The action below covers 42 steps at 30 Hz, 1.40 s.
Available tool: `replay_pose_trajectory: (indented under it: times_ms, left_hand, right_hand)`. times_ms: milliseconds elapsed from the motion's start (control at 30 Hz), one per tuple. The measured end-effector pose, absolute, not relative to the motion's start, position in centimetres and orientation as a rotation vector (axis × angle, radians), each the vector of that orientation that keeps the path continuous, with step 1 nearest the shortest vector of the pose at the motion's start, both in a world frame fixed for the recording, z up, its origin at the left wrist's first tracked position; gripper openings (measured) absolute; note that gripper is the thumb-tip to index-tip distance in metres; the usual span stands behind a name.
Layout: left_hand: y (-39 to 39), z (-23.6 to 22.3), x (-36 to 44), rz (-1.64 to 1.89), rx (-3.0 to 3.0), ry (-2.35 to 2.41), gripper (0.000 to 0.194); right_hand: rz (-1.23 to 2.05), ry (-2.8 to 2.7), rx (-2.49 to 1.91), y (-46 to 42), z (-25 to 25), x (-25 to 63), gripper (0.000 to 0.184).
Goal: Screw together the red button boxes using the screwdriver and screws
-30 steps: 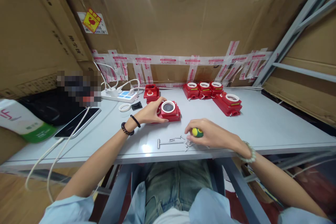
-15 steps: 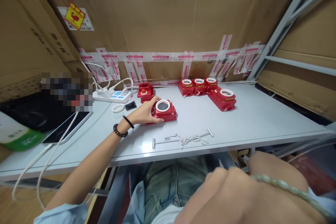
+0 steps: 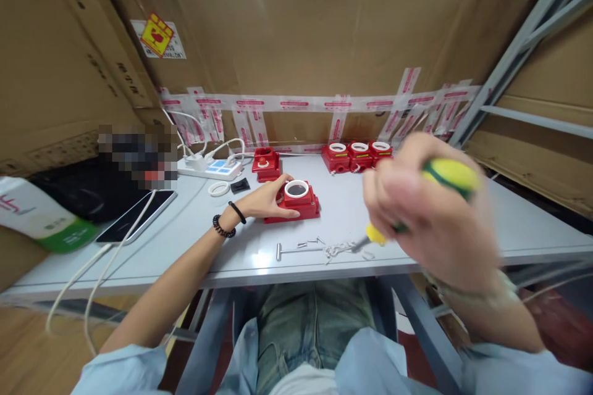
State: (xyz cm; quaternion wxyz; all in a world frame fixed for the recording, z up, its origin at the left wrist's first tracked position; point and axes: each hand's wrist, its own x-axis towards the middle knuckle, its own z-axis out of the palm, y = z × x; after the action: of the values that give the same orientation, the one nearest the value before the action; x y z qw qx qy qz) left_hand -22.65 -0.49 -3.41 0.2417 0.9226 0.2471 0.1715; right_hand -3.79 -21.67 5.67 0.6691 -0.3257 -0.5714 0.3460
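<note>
My left hand (image 3: 264,200) is closed around the left side of a red box (image 3: 303,207) with a white ring and dark round window on top. The box rests on the table. My right hand (image 3: 426,216), smeared by motion, is wrapped round a screwdriver (image 3: 451,178) with a yellow and green handle. Its shaft points down and left, over the table's front part. Below the box lie a thin metal rod with a crossbar (image 3: 278,251), several small screws (image 3: 303,243) and a tangle of small whitish parts (image 3: 338,250).
Three red boxes (image 3: 359,157) stand at the back right. Behind my left hand are an open red box (image 3: 266,163), a white ring (image 3: 218,189), a black packet (image 3: 239,185) and a white power strip (image 3: 210,168). A phone (image 3: 136,219) with cables lies left. Cardboard (image 3: 287,31) walls the back.
My right hand has risen from below the table edge to above its right front, with a screwdriver now showing in it. My left hand stays on the red box. The view has shifted slightly.
</note>
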Motion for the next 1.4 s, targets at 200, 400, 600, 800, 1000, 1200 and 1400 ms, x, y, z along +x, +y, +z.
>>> replay_pose_trajectory:
  times_ms: [200, 400, 600, 800, 1000, 1200, 1400]
  left_hand:
    - [-0.8, -3.1, -21.4, 0.555, 2.586, 0.635, 0.072]
    - [-0.9, -3.5, -20.5, 0.533, 2.654, 0.657, 0.068]
    - [-1.1, -3.5, -20.5, 0.550, 2.645, 0.675, 0.066]
    - [-1.0, -3.6, -20.5, 0.542, 2.641, 0.680, 0.066]
    - [-0.7, -3.7, -20.5, 0.534, 2.641, 0.670, 0.066]
    - [-0.7, -3.7, -20.4, 0.540, 2.658, 0.660, 0.066]
    - [-0.9, -3.6, -20.4, 0.555, 2.652, 0.655, 0.061]
  right_hand:
    - [0.750, -0.970, -0.659, -10.0, 5.0, -4.0, 0.045]
    - [0.786, -0.864, -0.703, -6.9, 3.2, -4.3, 0.041]
    - [0.767, -0.894, -0.728, -7.1, 3.1, -4.9, 0.045]
    - [0.612, -0.959, -0.788, -6.0, 2.0, -5.1, 0.040]
    - [0.281, -1.252, -0.925, -7.1, 1.8, -5.7, 0.020]
    - [-0.089, -1.509, -1.227, -8.2, 2.6, -4.8, 0.031]
    - [-0.272, -1.570, -1.443, -8.1, 3.3, -3.7, 0.028]
